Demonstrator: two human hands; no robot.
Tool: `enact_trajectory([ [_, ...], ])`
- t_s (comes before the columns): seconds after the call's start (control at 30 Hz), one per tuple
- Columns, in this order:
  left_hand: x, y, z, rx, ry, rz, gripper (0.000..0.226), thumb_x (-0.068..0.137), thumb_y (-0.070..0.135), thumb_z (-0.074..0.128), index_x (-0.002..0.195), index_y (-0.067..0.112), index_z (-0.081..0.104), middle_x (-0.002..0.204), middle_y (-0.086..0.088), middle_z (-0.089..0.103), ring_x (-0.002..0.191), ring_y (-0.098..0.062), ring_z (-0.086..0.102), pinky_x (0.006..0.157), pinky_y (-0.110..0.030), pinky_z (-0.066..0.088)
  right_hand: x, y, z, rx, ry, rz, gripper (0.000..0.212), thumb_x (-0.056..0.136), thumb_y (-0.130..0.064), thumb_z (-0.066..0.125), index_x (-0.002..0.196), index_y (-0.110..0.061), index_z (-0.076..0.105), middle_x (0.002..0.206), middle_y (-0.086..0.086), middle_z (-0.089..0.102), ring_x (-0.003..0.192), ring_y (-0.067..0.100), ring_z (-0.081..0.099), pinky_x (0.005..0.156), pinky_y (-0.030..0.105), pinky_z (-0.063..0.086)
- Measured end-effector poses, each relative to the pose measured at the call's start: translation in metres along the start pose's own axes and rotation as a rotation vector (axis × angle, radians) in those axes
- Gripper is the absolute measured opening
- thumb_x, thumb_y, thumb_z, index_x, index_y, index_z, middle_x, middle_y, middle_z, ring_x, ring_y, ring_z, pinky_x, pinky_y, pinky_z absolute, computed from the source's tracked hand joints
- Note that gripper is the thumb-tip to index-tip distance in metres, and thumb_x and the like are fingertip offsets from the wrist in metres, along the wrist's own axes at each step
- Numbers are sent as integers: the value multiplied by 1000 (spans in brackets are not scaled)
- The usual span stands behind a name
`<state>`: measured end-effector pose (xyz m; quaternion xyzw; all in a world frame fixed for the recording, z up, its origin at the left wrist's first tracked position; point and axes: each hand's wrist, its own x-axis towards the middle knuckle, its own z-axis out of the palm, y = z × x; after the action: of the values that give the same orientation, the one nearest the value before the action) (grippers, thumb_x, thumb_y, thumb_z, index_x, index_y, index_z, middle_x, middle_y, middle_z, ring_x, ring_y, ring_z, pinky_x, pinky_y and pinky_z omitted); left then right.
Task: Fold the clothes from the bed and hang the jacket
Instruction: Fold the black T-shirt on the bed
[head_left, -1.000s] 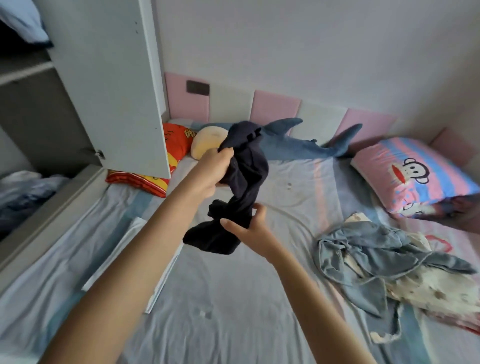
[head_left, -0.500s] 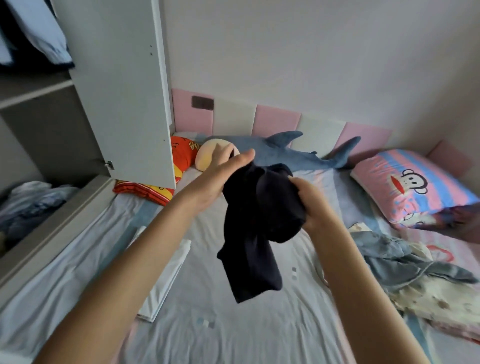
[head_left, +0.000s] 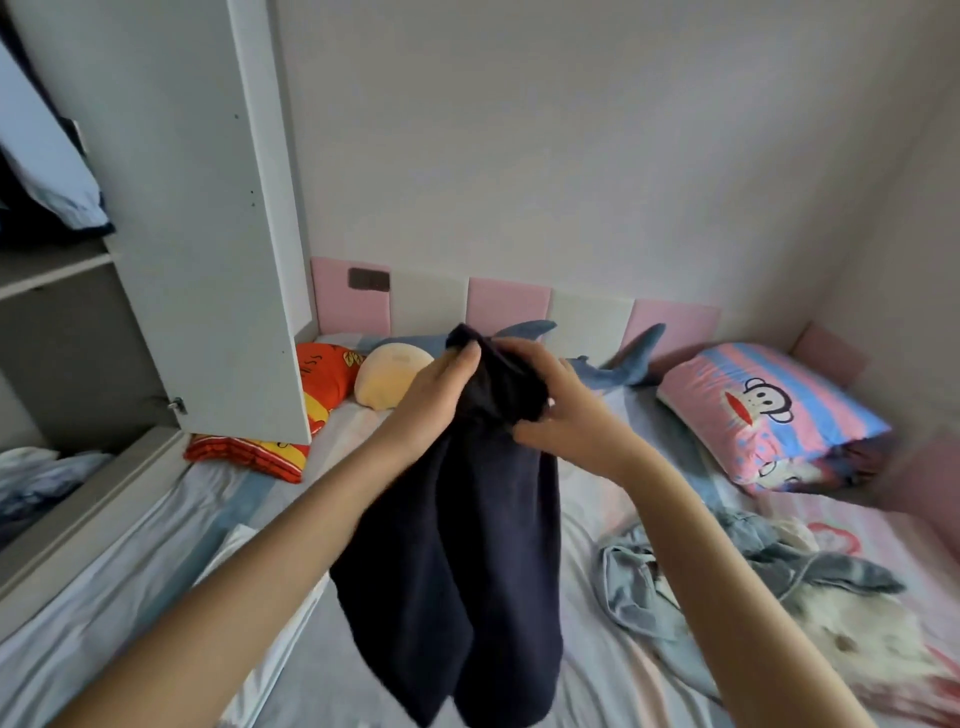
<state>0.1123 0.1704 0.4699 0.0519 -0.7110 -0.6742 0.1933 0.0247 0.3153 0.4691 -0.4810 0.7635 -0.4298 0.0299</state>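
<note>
1. At the far left an open wardrobe (head_left: 62, 332) shows a shelf with clothes hanging above it. Its white door (head_left: 208, 208) swings out over the corner of the bed (head_left: 130, 545) and hides part of a red-orange cushion (head_left: 324, 376).
2. Just right of the cushion lies a round peach plush (head_left: 389, 374). Nearer the camera, a folded white cloth (head_left: 270, 670) lies on the sheet, crossed by the left forearm.
3. The left hand (head_left: 436, 400) pinches the top edge of a dark navy garment (head_left: 467, 545) between thumb and fingers.
4. The garment is held in the air above the middle of the bed. Its long axis runs up and down, with the bunched top at the hands and the loose lower end hanging toward the camera. It blocks the middle of a blue shark plush (head_left: 623, 364) lying along the headboard.
5. The right hand (head_left: 571, 421) grips the bunched top from the other side, fingers curled into the cloth.
6. Farther right are a pink-and-blue monkey pillow (head_left: 763, 415) and, nearer the camera, a crumpled blue-grey heap of clothes (head_left: 639, 597).
</note>
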Motion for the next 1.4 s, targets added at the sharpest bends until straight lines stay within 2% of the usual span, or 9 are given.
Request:
enact_trajectory([
  [0.13, -4, 6, -4, 90, -259, -105, 61, 69, 74, 61, 114, 33, 65, 117, 17, 65, 116, -5, 57, 108, -33, 38, -6, 2, -25, -116, 315, 109, 13, 82, -5, 62, 76, -16, 57, 62, -2, 56, 57, 13, 50, 58, 31, 37],
  [0.3, -9, 13, -5, 443, -100, 223, 33, 83, 13, 70, 103, 38, 64, 101, 23, 68, 96, 10, 61, 85, -6, 41, -24, 9, -50, 240, 330, 278, 46, 92, -16, 60, 51, -7, 43, 43, 5, 43, 39, 11, 37, 48, 22, 33],
  [0.5, -11, 22, 2, 332, -49, 162, 27, 86, 3, 63, 94, 26, 73, 88, 13, 73, 88, -1, 66, 80, -15, 49, -39, 27, -68, -166, 329, 258, 5, 84, -14, 67, 88, -11, 65, 84, 3, 64, 76, 16, 57, 73, 30, 45],
  [0.6, -7, 24, 11, 332, 0, 143, 18, 79, 22, 65, 92, 28, 75, 92, 9, 74, 92, -7, 67, 86, -26, 50, -40, 14, -63, -86, 33, 70, 55, 76, -18, 78, 122, -30, 50, 122, -10, 57, 109, 0, 54, 92, 15, 42],
  [0.67, -7, 30, 17, 259, 9, 157, 15, 85, 13, 64, 92, 21, 74, 87, 6, 73, 85, -2, 67, 80, -18, 50, -37, 9, -54, -52, -15, 36, 44, 78, -20, 76, 118, -24, 57, 112, -6, 66, 104, 3, 61, 92, 20, 47],
  [0.8, -9, 39, 17, 210, -16, 180, 19, 90, 4, 58, 102, 12, 71, 91, 3, 72, 83, 0, 65, 73, -10, 48, -27, 3, -43, 26, 354, 117, 12, 85, 1, 49, 84, 3, 60, 64, 10, 55, 59, 12, 46, 57, 32, 39],
  [1.03, -12, 21, -24, 713, -391, 127, 47, 78, 42, 74, 113, 12, 63, 106, -1, 68, 96, -7, 63, 84, -21, 49, -20, -14, -79, -28, 822, 74, 23, 84, 1, 43, 88, -9, 63, 77, -1, 60, 69, 4, 48, 64, 5, 35],
  [1.27, -22, -3, -64, 773, -449, -49, 30, 65, 45, 81, 85, 25, 72, 84, -3, 70, 80, -19, 65, 72, -36, 51, -20, 2, -94, -113, 663, 98, 23, 85, 0, 44, 81, -15, 61, 70, -9, 57, 62, 4, 49, 60, 5, 35],
  [1.4, -16, -13, -66, 849, -376, -42, 20, 66, 37, 82, 66, 48, 66, 66, 17, 62, 67, -4, 56, 66, -25, 43, -28, 19, -91, -112, 684, 138, 20, 86, -5, 45, 86, -18, 62, 74, -14, 59, 65, 2, 52, 60, 6, 38],
])
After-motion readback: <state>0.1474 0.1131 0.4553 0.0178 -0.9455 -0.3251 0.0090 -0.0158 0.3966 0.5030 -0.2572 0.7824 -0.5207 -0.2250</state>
